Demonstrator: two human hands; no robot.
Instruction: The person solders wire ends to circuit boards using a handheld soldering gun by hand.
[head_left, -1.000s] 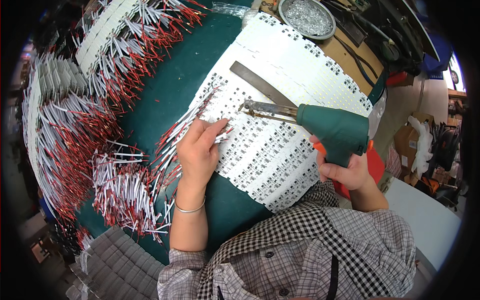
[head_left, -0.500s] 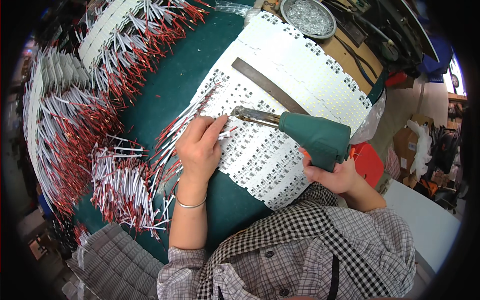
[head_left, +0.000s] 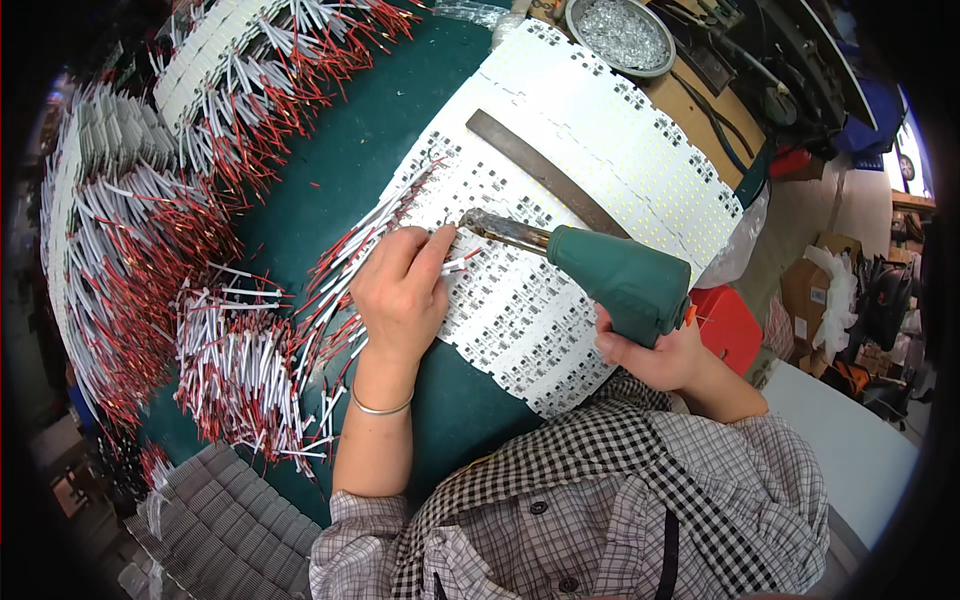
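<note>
White circuit boards (head_left: 560, 110) with small black parts and yellowish dots lie in a sheet before me. My right hand (head_left: 660, 352) is wrapped round the grip of a green soldering gun (head_left: 622, 282). Its metal tip rests at or just above the boards, right beside the fingertips of my left hand (head_left: 402, 290). Thumb and forefinger there are pinched together, low over the boards, on what looks like a thin wire; most of it is hidden. Red and white wires (head_left: 345, 262) fan out along the boards' left edge, some passing under the left hand.
A dark flat metal strip (head_left: 545, 172) lies across the boards. Large bundles of red and white wires (head_left: 120, 270) cover the left of the green table (head_left: 350, 150). At the back stands a round bowl (head_left: 622, 38) of shiny bits, with pliers (head_left: 722, 125) near it.
The soldering gun and my right hand have shifted slightly left and down, bringing the tip closer to my left fingertips. My left hand keeps its pinch in nearly the same place.
</note>
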